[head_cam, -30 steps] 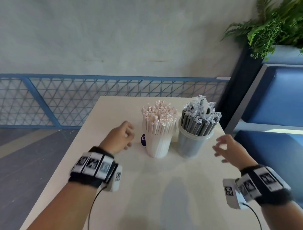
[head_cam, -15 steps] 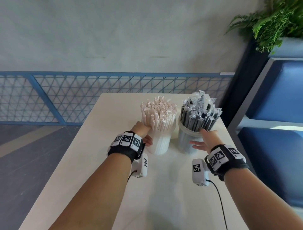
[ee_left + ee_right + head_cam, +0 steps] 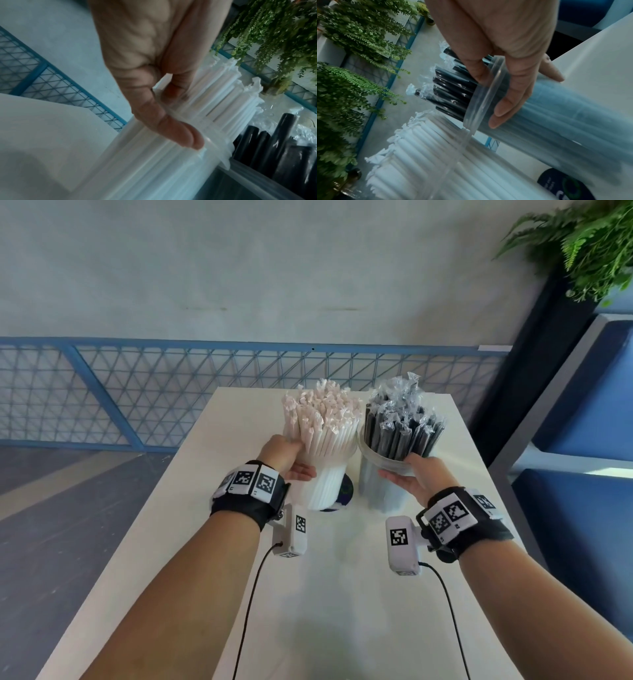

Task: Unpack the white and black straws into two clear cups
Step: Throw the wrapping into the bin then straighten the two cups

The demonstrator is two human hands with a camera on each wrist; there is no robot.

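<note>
Two clear cups stand side by side at the far middle of the white table. The left cup (image 3: 325, 484) is packed with paper-wrapped white straws (image 3: 322, 419). The right cup (image 3: 376, 487) holds black straws (image 3: 400, 426) in clear plastic wrappers. My left hand (image 3: 286, 455) grips the left cup near its rim, with the thumb (image 3: 171, 129) along the rim and a finger on the white straws (image 3: 223, 94). My right hand (image 3: 419, 474) grips the right cup (image 3: 573, 115) at the rim, thumb against the black straws (image 3: 450, 88) and fingers (image 3: 501, 112) on the wall.
A dark round disc with a logo (image 3: 344, 491) lies at the base of the left cup. Behind the table (image 3: 342, 594) runs a blue mesh railing (image 3: 137, 392). A blue bench (image 3: 582, 412) and a green plant (image 3: 589, 244) are at the right.
Both hands moved forward from the near part of the table to the cups. The left now grips the white-straw cup and the right the black-straw cup.
</note>
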